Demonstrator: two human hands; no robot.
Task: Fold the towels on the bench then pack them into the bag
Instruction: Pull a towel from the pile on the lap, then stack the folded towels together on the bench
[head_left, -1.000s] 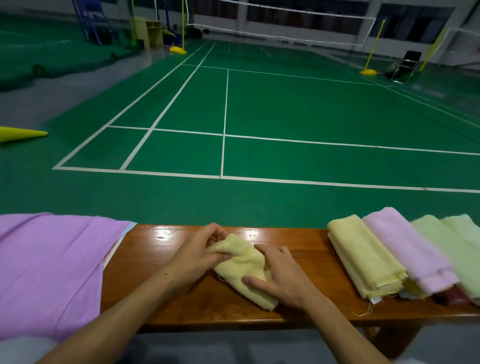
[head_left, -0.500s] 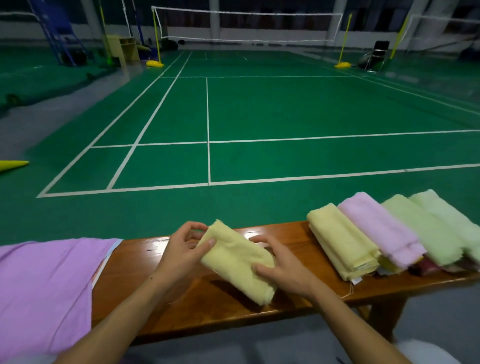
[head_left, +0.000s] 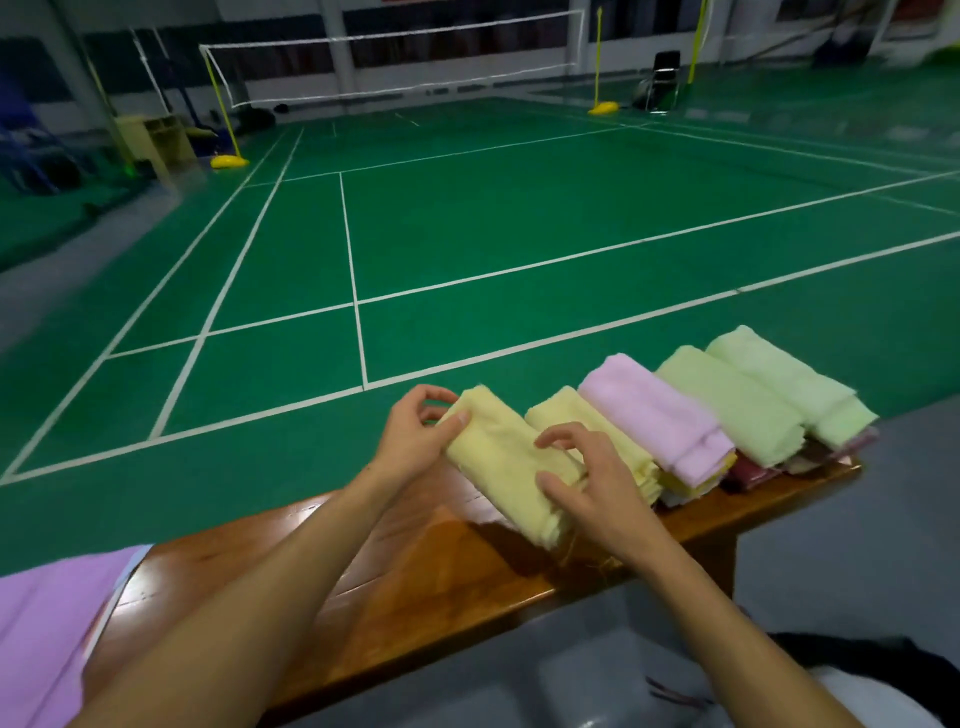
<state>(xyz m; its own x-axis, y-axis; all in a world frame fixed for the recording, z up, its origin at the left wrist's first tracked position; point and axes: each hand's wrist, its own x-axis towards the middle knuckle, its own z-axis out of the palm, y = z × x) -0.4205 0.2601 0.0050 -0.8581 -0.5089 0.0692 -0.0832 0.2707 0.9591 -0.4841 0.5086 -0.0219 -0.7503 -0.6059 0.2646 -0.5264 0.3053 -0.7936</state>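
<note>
A folded yellow towel (head_left: 501, 457) is held a little above the wooden bench (head_left: 415, 571), right beside the row of folded towels. My left hand (head_left: 415, 436) pinches its far left end. My right hand (head_left: 587, 483) grips its near right side with curled fingers. The row holds another yellow towel (head_left: 576, 415), a pink towel (head_left: 654, 415), a green towel (head_left: 727, 400) and a paler green towel (head_left: 779, 374). No bag can be made out for certain.
A purple cloth (head_left: 47, 623) lies on the bench's left end. Dark red cloth (head_left: 748, 475) shows under the towel row at the bench's right end. Beyond the bench lies the green court floor (head_left: 467, 234); grey floor lies in front.
Both hands have lifted the folded yellow towel off the middle of the bench and carried it right, up against the towel row. The camera has turned right.
</note>
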